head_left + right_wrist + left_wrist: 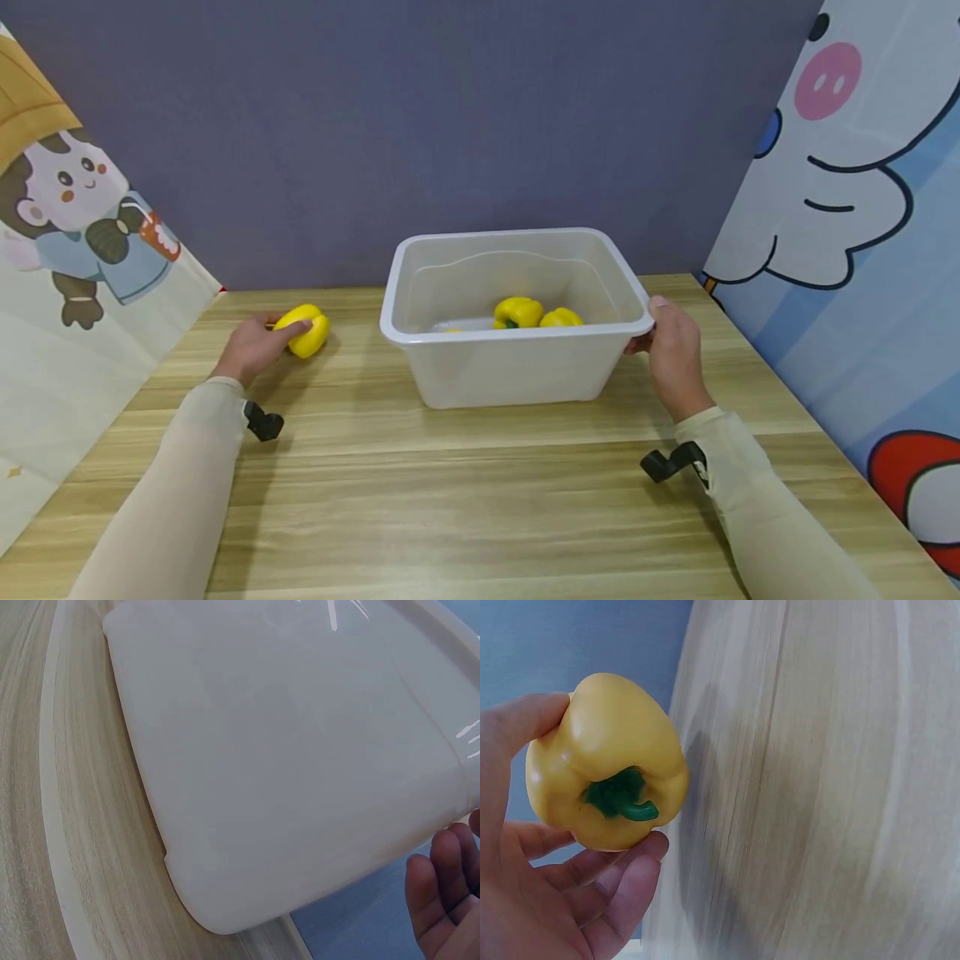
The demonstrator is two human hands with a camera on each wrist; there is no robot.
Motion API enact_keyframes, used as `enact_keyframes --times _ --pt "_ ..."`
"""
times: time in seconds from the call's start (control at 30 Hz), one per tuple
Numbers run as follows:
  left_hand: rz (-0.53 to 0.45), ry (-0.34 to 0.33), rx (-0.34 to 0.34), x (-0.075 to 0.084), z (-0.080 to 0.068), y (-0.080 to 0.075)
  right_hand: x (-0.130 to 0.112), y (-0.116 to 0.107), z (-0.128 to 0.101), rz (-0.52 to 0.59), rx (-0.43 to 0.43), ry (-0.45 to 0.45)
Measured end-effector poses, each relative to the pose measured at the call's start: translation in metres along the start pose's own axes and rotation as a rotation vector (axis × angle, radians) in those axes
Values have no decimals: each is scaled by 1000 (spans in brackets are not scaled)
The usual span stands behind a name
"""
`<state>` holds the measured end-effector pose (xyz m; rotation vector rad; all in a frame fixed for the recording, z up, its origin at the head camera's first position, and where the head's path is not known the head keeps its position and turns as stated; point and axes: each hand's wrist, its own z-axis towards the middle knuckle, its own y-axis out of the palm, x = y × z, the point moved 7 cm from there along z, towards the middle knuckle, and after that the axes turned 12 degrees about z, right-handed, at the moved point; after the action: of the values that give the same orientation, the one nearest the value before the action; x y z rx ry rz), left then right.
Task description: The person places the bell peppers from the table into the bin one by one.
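Note:
Between thumb and fingers my left hand (258, 346) holds a yellow bell pepper (306, 331) at the left of the table. In the left wrist view the bell pepper (622, 742) shows its green stem, and a shadow lies on the wood beside it. A white plastic bin (495, 367) stands in the middle. At its right end my right hand (675, 354) grips the rim, thumb on top and fingers beneath. Inside the bin lie a yellow bell pepper (518, 312) and another yellow bell pepper (561, 317), partly hidden by the front wall, with a sliver of yellow farther left.
The wood-grain table (450, 492) spreads beneath everything. Behind the bin rises a grey-blue panel (405, 125). Cartoon-printed panels flank the table, a left panel (67, 375) and a right panel (840, 333).

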<state>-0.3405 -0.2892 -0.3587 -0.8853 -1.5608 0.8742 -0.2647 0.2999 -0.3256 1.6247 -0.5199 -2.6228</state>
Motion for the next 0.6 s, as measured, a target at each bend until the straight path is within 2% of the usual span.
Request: enact_keyframes --times 0.1,0.6 --pt "-48 -9 -12 0 0 1 -1 0 0 -6 -7 -4" --pt "-44 -1 -32 3 -2 5 2 -1 2 25 -25 21"
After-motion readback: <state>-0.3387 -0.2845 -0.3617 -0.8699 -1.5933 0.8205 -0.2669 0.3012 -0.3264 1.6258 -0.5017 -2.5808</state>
